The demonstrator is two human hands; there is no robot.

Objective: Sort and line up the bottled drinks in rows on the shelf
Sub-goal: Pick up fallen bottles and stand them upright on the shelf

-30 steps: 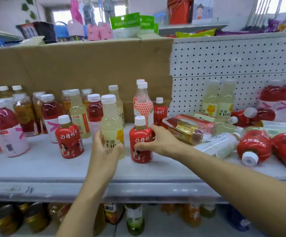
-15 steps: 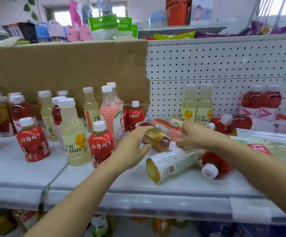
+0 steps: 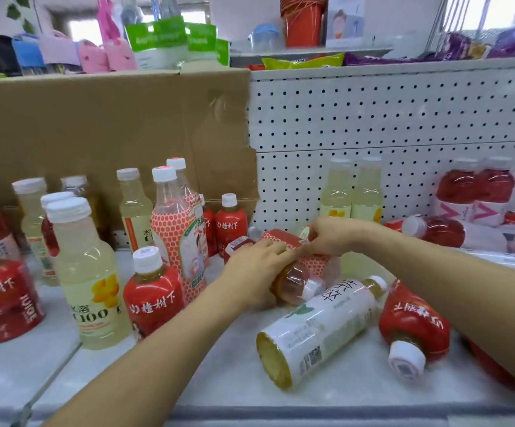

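Red and pale-yellow drinks crowd the white shelf (image 3: 170,377) in the head view. On the left they stand upright. A pale C100 bottle (image 3: 86,278) is at the front, a small red bottle (image 3: 153,298) is just beside it, and a tall honeycomb bottle (image 3: 177,238) stands behind that one. Brown cardboard (image 3: 111,124) backs this part and white pegboard (image 3: 404,112) backs the rest.

Further right the bottles lie in a heap. The left hand (image 3: 256,266) lies over an amber bottle (image 3: 294,283) on its side, with the fingers curled round its middle and the white cap poking out to the right. The right hand (image 3: 333,235) has its fingers bent down on a fallen honeycomb bottle (image 3: 317,263) just behind the amber one. It looks like a pinch on the label, though the fingertips are hidden. The two hands nearly touch.

In front of them a white-label bottle (image 3: 320,331) lies with its base toward the shelf edge. A fallen red bottle (image 3: 413,322) lies beside it, cap forward. Two pale bottles (image 3: 351,192) stand against the pegboard behind the right hand.
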